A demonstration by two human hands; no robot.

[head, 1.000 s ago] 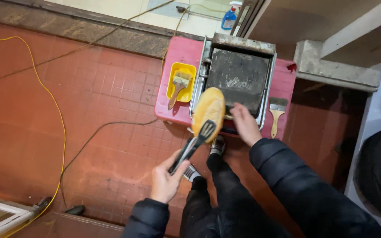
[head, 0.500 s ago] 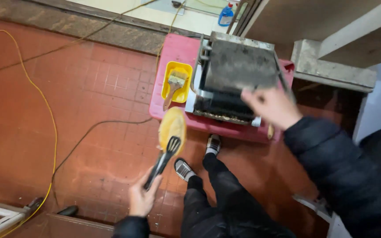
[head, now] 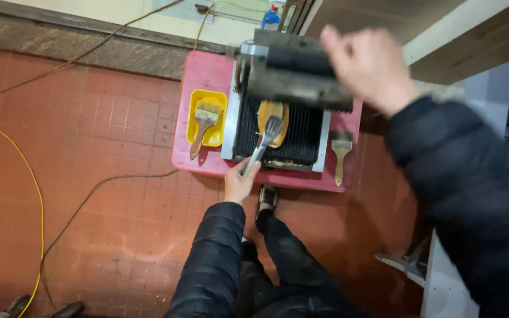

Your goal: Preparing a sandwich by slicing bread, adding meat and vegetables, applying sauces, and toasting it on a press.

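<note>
Brush [head: 204, 123] in yellow tray [head: 219, 100] beside grill [head: 310, 132]; second brush [head: 341, 152] opposite.

Yellow tray [head: 219, 100] holding brush [head: 202, 122]; second brush [head: 340, 154] (on pink table [head: 206, 73]); yellow cable [head: 22, 171] across floor.

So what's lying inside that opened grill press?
On the ribbed plate of the grill press lies a yellowish flat piece, under the spatula held by the left hand. The raised lid hides the plate's back.

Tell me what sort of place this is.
Probably a makeshift street-food or workshop cooking spot: a ridged press grill sits on a pink stand over red floor tiles, with power cables trailing.
</note>
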